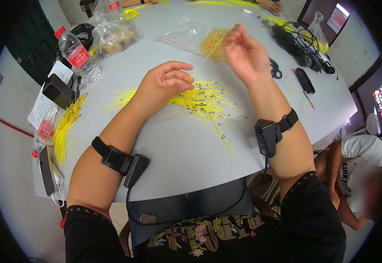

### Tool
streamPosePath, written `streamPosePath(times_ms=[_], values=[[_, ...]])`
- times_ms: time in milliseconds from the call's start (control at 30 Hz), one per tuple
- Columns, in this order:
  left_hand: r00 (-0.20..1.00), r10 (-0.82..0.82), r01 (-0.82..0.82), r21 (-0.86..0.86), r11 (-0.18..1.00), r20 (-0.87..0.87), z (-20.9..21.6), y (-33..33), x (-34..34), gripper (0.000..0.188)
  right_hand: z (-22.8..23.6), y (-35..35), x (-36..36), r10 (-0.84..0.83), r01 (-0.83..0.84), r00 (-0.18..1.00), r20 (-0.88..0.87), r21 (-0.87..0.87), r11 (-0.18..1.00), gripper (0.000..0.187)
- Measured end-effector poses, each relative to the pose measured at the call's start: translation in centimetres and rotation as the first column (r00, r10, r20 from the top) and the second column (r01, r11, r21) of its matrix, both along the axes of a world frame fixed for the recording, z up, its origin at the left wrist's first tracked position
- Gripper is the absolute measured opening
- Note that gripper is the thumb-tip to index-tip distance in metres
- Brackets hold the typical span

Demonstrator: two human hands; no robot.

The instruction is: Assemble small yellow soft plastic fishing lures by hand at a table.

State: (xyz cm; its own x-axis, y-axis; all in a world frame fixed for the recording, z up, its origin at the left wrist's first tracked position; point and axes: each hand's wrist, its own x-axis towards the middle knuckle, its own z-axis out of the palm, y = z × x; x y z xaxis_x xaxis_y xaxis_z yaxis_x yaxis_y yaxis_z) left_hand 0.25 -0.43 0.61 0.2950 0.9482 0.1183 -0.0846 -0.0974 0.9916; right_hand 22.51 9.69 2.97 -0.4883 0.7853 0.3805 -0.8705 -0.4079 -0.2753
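Note:
Above the middle of the grey table [191, 162], my left hand [167, 81] has its thumb and forefinger closed on a thin yellow string [209, 55]. The string slants up to my right hand [247, 55], whose fingers are pinched at its other end. Under and beside my left hand spreads a loose pile of yellow strings [204, 103] with small dark grey pieces along them. Behind the string lies a bundle of golden-yellow looped strands [215, 44], partly hidden by my right hand.
A water bottle [78, 57], a black box [58, 91] and another yellow string bundle [68, 127] line the left side. Scissors [275, 69], a black-handled tool [305, 80] and tangled black cables [302, 44] lie right. Other people's hands [273, 6] show at the far edge.

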Motion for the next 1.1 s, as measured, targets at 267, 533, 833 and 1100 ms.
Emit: streamPosePath(times_ms=[267,533,833,1100], values=[[0.97,0.208,-0.216,0.056,0.975,0.126,-0.6,0.6,-0.4,0.045,-0.7,0.9,0.4,-0.092,0.094,0.994,0.06,-0.038,0.995,0.008],[0.944,0.329,-0.328,0.116,0.938,0.015,-0.6,0.5,-0.4,0.039,0.0,-0.1,0.1,-0.035,0.03,0.997,0.072,0.074,0.997,0.008],[0.903,0.416,-0.376,0.263,0.888,-0.111,-0.8,0.7,-0.4,0.03,0.8,-0.7,0.1,0.028,-0.032,0.999,0.028,0.126,0.992,0.006],[0.944,0.292,-0.24,0.294,0.925,-0.151,-1.7,1.2,-0.7,0.02,0.5,-0.3,0.2,0.028,-0.029,1.0,0.014,0.104,0.994,0.007]])
